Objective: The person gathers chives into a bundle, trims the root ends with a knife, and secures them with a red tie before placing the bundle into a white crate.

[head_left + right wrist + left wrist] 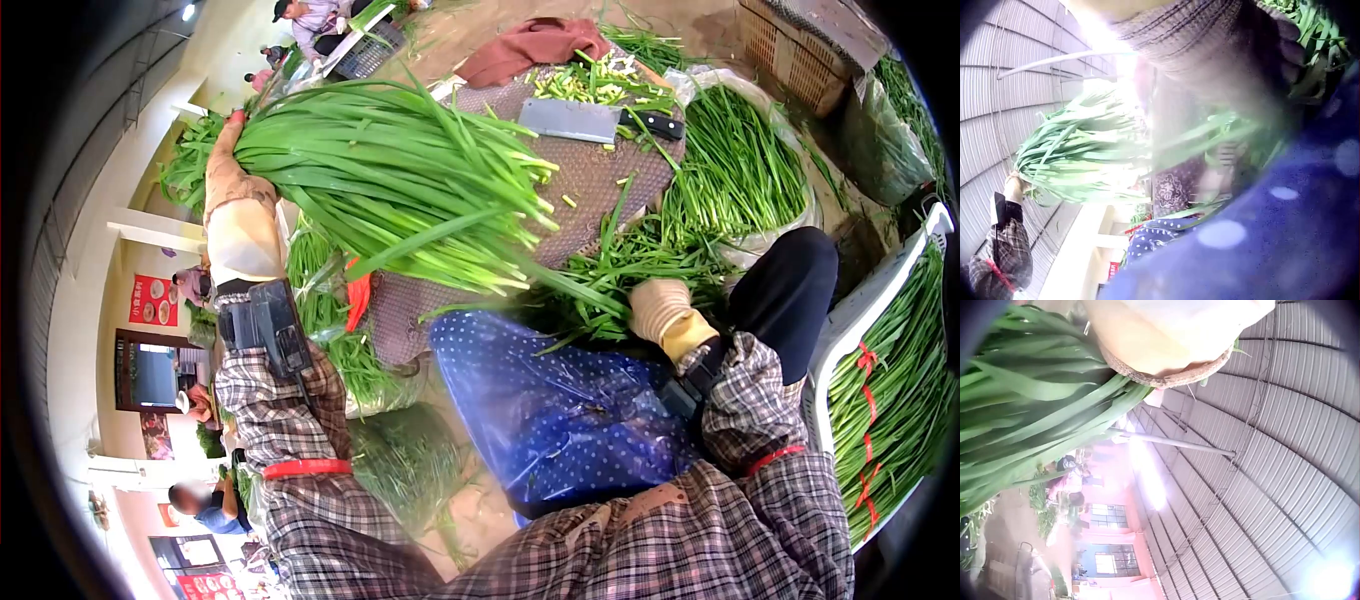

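Note:
My left hand (228, 165), in a worn fabric glove, is raised at the far left and grips a big bunch of garlic chives (370, 180) by the leafy end. The pale cut ends fan out to the right over a cloth-covered work surface (420, 310). In the left wrist view the leaves (1029, 419) spread out beside the gloved hand. My right hand (660, 308), also gloved, is low among loose chives (610, 270); in the right wrist view blurred leaves trail beneath the glove (1210, 50). Its fingers are mostly hidden, so I cannot tell what they hold.
A cleaver (575, 120) lies on the work surface near cut stem pieces and a brown cloth (530, 50). Sacked chives (735, 170) stand at right, with a white crate (835, 350) of tied chives beyond my knee. A blue dotted apron (560, 400) covers my lap.

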Available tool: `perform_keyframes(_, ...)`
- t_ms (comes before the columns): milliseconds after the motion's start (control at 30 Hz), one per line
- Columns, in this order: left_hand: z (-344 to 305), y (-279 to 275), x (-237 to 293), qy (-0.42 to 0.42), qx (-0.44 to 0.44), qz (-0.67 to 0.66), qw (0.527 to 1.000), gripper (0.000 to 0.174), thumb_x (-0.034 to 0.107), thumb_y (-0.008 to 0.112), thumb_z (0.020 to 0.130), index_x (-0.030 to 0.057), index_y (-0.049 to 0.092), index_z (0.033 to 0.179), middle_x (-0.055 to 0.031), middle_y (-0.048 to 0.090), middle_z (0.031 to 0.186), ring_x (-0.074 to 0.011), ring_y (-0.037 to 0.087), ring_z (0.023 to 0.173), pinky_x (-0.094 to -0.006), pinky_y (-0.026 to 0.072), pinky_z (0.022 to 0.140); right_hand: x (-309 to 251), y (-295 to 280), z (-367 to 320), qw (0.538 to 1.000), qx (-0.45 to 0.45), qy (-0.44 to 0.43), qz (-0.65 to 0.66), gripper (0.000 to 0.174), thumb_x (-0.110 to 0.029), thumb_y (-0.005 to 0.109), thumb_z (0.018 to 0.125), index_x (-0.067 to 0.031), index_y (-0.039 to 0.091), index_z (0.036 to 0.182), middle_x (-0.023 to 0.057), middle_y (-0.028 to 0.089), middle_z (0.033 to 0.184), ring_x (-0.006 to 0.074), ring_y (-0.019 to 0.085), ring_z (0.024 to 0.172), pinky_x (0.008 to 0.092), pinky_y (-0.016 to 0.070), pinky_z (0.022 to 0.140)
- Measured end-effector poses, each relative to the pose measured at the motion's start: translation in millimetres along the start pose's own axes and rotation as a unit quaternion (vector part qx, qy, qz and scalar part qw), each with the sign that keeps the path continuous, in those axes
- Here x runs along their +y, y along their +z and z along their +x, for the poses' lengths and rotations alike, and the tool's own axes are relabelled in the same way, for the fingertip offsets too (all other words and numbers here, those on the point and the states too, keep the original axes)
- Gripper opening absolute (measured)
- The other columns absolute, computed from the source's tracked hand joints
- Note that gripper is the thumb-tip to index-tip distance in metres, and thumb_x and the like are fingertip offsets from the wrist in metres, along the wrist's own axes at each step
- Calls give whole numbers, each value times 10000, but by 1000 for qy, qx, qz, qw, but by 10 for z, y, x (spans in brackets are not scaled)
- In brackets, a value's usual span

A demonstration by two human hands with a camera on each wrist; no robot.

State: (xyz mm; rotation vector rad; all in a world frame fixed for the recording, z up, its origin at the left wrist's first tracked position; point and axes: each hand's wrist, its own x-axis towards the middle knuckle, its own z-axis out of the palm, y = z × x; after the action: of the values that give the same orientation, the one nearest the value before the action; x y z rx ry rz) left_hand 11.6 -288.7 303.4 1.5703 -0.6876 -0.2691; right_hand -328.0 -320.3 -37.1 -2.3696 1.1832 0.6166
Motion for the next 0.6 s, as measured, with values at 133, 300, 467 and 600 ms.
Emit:
perform_keyframes(133,-503,175,176,25,27,-54,998,355,122,389,1006,127,563,1315,-124,631,1186,-249,660,884,-364,545,794,-15,-408,-408,990,78,-85,81,410,-324,670,811,-71,665,1134,158,709,1003,311,683,927,425,546,783)
perform_keyframes(300,-98,27,286,-46,49,-170,983,237,176,597,931,82,666,1137,-110,698,1027,-277,680,848,-385,552,739,-434,-433,56,779,190,-264,536,373,-141,722,861,6,596,1181,123,698,1061,178,654,944,327,532,826)
perform_keyframes(467,48,-220,318,-49,14,-212,976,250,201,705,865,18,660,1029,-137,705,1011,-303,680,877,-459,561,794,-550,-732,-426,899,278,-207,268,145,-158,696,839,-73,703,956,155,670,742,311,654,674,359,532,638)
perform_keyframes(600,45,-122,310,-50,-11,-239,970,288,195,676,885,3,640,1098,-155,699,1045,-321,678,899,-464,557,824,-547,-919,-754,806,423,-234,343,339,-222,663,864,-83,625,1171,175,614,666,350,608,625,392,511,591)
